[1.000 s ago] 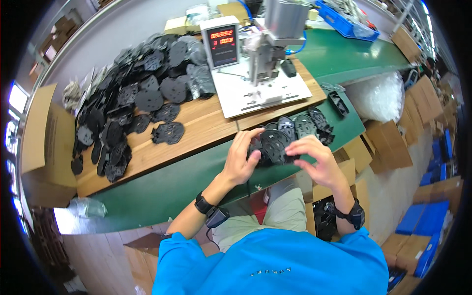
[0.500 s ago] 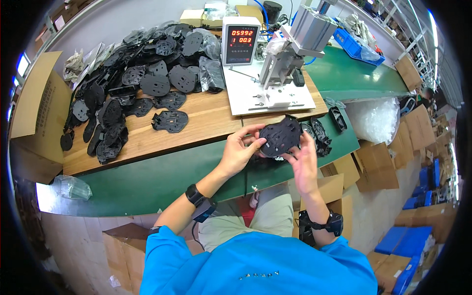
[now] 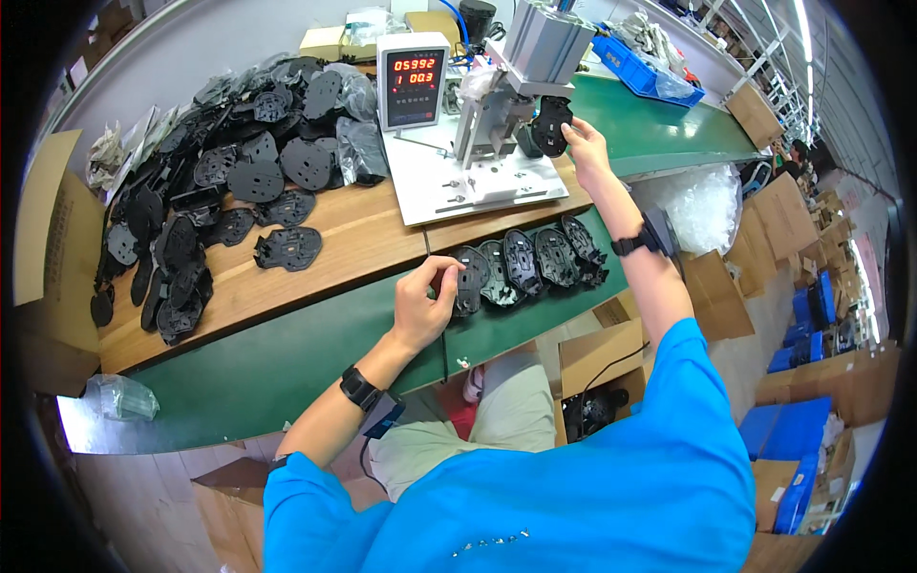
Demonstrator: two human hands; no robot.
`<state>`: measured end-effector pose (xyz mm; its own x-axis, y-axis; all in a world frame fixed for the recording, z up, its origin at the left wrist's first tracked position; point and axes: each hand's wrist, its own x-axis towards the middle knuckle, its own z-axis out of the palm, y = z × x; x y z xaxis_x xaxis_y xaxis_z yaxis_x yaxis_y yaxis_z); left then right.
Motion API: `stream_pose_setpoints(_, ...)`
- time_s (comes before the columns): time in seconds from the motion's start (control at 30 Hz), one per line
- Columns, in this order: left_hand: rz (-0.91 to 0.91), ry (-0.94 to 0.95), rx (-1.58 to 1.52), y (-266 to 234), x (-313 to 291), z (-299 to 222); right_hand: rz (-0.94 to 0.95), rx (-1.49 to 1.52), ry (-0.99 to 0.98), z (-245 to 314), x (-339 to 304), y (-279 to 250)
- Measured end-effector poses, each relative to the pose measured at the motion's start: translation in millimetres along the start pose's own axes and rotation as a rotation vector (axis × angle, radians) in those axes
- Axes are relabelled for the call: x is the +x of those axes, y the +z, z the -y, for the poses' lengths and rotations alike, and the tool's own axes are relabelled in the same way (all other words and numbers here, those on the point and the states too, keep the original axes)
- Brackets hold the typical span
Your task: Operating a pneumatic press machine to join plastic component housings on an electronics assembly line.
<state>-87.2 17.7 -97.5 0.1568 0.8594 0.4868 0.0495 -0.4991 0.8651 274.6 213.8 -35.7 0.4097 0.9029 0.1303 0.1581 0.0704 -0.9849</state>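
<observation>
My right hand (image 3: 587, 155) is raised beside the bench press (image 3: 497, 115). Its thumb and fingers pinch the edge of a dark, rounded plastic plate (image 3: 551, 127), tilted up next to the press head. Lower down, my left hand (image 3: 423, 302) has its fingers curled at the near edge of the bench. Their tips close on the left edge of a black plastic shell (image 3: 469, 283), the leftmost of a row. Several similar black shells (image 3: 522, 260) stand side by side to its right on the green bench top (image 3: 315, 349).
A large heap of black plastic plates (image 3: 255, 180) covers the wooden board at left. One loose plate (image 3: 288, 248) lies in front of it. A counter box with red digits (image 3: 413, 80) stands by the press. Cardboard boxes (image 3: 57, 258) and a blue crate (image 3: 642, 72) flank the bench.
My right hand has moved up and away to the press, carrying a plate. My left hand has come down and left to the row of shells, which is now uncovered. The view has shifted right.
</observation>
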Motion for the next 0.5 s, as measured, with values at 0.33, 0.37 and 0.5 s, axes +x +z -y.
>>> stream_pose_setpoints(0.33,-0.028,-0.035,-0.006,-1,-3,4,0.018,-0.053,-0.086,-48,38,28)
stream_pose_setpoints(0.37,-0.029,-0.032,0.005,-2,-2,4,-0.075,-0.271,-0.113,-44,31,33)
stream_pose_setpoints(0.5,0.026,-0.082,-0.056,4,0,4,-0.143,-0.637,-0.578,-47,11,35)
